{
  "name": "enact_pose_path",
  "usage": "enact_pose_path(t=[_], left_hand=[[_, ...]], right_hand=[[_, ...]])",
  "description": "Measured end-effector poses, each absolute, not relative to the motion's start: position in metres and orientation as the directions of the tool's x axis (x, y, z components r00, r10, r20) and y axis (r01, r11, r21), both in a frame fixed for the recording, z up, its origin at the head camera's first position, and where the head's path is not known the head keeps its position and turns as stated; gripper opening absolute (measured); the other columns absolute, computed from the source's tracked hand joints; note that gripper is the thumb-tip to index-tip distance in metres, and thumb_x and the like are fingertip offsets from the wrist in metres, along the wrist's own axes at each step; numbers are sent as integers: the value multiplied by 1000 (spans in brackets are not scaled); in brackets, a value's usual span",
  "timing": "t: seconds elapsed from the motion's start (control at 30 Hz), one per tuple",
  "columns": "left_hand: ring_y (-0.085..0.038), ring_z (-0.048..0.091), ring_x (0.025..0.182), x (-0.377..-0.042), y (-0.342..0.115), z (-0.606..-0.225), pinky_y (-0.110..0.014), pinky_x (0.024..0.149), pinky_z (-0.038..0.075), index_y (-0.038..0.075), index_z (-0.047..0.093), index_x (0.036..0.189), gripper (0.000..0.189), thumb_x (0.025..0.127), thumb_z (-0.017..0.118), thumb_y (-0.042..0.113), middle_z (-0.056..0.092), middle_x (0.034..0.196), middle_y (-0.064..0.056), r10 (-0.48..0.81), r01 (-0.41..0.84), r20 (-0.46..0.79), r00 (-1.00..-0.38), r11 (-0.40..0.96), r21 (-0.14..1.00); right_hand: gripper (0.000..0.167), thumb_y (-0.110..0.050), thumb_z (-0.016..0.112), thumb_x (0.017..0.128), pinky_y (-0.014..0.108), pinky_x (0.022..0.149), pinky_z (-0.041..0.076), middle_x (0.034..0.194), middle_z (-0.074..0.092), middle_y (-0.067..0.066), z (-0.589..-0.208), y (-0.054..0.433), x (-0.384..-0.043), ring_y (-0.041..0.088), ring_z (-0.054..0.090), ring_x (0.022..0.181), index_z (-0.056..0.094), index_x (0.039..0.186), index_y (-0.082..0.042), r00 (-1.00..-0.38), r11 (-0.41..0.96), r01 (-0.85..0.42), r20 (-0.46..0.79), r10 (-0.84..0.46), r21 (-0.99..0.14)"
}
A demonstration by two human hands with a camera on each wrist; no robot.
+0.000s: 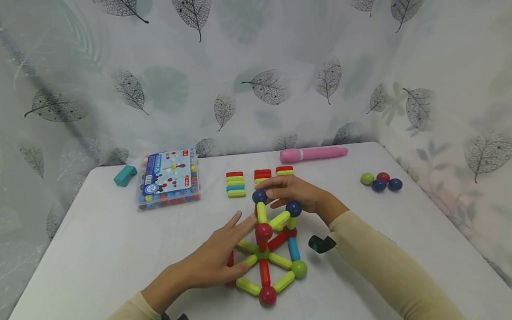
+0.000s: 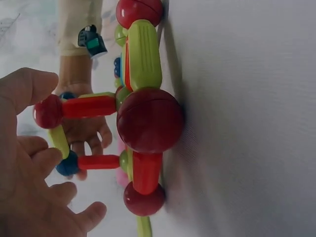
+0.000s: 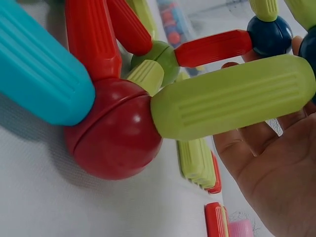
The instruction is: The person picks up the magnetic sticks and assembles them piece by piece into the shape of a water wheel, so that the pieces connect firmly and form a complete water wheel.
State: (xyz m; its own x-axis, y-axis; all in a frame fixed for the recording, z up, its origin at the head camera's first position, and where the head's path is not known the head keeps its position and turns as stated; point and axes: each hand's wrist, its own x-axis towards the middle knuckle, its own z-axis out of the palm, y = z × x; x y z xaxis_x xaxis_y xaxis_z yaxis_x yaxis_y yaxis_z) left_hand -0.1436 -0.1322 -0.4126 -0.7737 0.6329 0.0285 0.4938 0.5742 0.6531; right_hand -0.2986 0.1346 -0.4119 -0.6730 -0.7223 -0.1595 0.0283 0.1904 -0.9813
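A toy frame of coloured magnetic rods and balls stands on the table, with a hexagonal wheel-like base around a green ball (image 1: 262, 252) and a raised upper part. A red ball (image 1: 264, 231) and two blue balls, one left (image 1: 259, 196) and one right (image 1: 294, 208), top it, linked by yellow-green rods. My left hand (image 1: 218, 254) is spread along the frame's left side; its thumb and fingers (image 2: 42, 160) surround the upper red ball without gripping it. My right hand (image 1: 293, 193) reaches behind the frame, loosely extended fingers at the left blue ball; its palm (image 3: 281, 168) shows.
Behind the frame lie rows of rods (image 1: 235, 184). A clear box of parts (image 1: 168, 179) and a teal block (image 1: 125, 176) are at back left. A pink pen-like object (image 1: 314, 154) lies along the back edge, and several loose balls (image 1: 379, 185) sit at right.
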Motion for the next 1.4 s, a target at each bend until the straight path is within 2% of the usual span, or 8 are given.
enact_pose_path(t=[0.27, 0.4, 0.6, 0.73, 0.83, 1.07, 1.27, 1.4], left_hand=[[-34, 10, 158, -138, -151, -427, -70, 114, 30, 21, 27, 163, 86, 92, 73, 40, 26, 169, -2, 550, 424, -7, -835, 652, 629], [-39, 11, 157, -135, -159, -435, -71, 113, 29, 18, 33, 161, 85, 91, 74, 45, 27, 168, -6, 544, 414, -27, -839, 669, 618], [-39, 12, 156, -133, -166, -443, -71, 112, 31, 25, 34, 160, 87, 88, 74, 53, 24, 169, -6, 533, 395, -60, -844, 694, 602], [-39, 12, 157, -132, -166, -445, -71, 112, 31, 29, 33, 161, 88, 88, 73, 56, 24, 169, -4, 534, 386, -73, -842, 693, 609], [-38, 12, 157, -132, -166, -446, -71, 112, 32, 30, 33, 161, 89, 86, 75, 57, 23, 169, -3, 533, 380, -81, -842, 693, 612], [-38, 13, 157, -132, -168, -448, -70, 113, 32, 29, 34, 160, 91, 84, 76, 57, 23, 170, -3, 533, 382, -85, -842, 698, 605], [-37, 13, 157, -131, -168, -450, -69, 113, 32, 28, 35, 160, 91, 84, 77, 57, 24, 169, -2, 538, 397, -70, -840, 698, 596], [-37, 13, 157, -131, -168, -450, -69, 113, 31, 27, 35, 160, 91, 84, 77, 56, 25, 169, -3, 537, 401, -66, -841, 701, 590]], right_hand=[[48, -24, 58, 103, 48, 105, 51, 140, 62, 14, -413, 150, -300, 34, 62, 124, 52, 146, -5, -722, 208, 39, -172, -670, -977], [51, -28, 61, 102, 49, 108, 49, 142, 61, 12, -417, 164, -300, 34, 61, 126, 51, 148, -7, -782, 223, 49, -176, -598, -974], [47, -29, 64, 101, 43, 102, 53, 139, 59, 11, -431, 175, -307, 31, 60, 119, 56, 143, -9, -929, 341, 107, -216, -300, -934], [42, -22, 65, 101, 39, 98, 54, 135, 61, 11, -439, 174, -311, 29, 60, 112, 59, 140, -10, -958, 379, 192, -256, -127, -905], [40, -22, 68, 98, 40, 99, 54, 135, 61, 9, -443, 168, -313, 28, 58, 116, 62, 137, -12, -948, 463, 164, -269, -171, -871], [36, -22, 76, 92, 41, 97, 54, 134, 63, 4, -447, 144, -315, 29, 56, 120, 71, 127, -17, -903, 573, -61, -200, -381, -817], [24, -20, 78, 91, 33, 85, 56, 118, 70, 2, -450, 133, -315, 25, 59, 105, 76, 115, -17, -912, 654, -120, -178, -370, -747], [18, -15, 78, 90, 34, 86, 55, 105, 71, 2, -452, 128, -315, 24, 59, 98, 76, 109, -13, -917, 688, -152, -160, -367, -709]])
